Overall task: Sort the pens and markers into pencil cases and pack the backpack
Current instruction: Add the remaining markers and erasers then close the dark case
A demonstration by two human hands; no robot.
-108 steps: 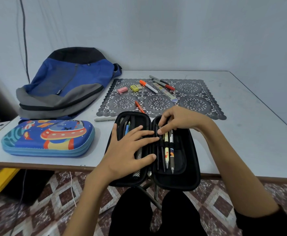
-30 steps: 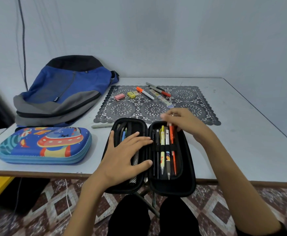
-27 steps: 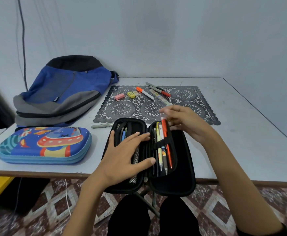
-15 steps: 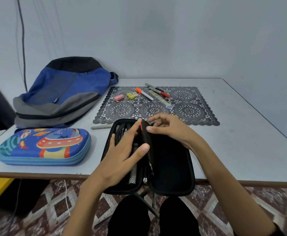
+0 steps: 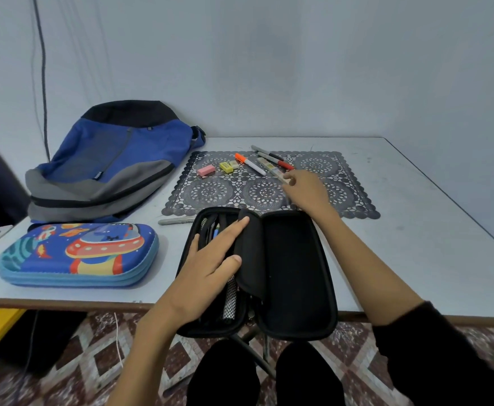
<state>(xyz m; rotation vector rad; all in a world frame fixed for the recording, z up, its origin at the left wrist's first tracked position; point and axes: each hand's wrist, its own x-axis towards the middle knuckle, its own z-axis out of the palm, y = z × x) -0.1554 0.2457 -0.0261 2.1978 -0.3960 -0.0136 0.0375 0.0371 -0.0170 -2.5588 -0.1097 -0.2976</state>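
Down at the near edge of the table (image 5: 415,244), the black pencil case (image 5: 292,273) lies wide open, its near end hanging past the rim. The left hand (image 5: 210,259) is flat on the left half, fingers straight and slightly spread, and the index fingertip touches the inner flap (image 5: 250,253), which is folded over toward that side. A few pens (image 5: 215,230) peek out beyond the fingers, and a mesh pocket (image 5: 231,297) shows below the thumb. The right half of the case sits bare and black. Now the right hand (image 5: 307,189): it is out over the lace mat (image 5: 342,183), fingers loosely extended and gripping nothing, tips right at the end of the pale marker (image 5: 270,168); it is too blurred to say whether they touch it. Beside that one lie the orange-capped marker (image 5: 250,164), the red-tipped marker (image 5: 275,160) and, farthest back, the grey marker (image 5: 266,152), all close together on the mat. To their left sit the pink eraser (image 5: 206,170) and the yellow eraser (image 5: 226,167), just apart. One more silver marker (image 5: 175,221) lies off the mat, just beside the black case's far left corner. Over on the left, the cartoon pencil case (image 5: 78,256) rests closed near the table edge, with the blue backpack (image 5: 116,159) lying behind it against the wall.
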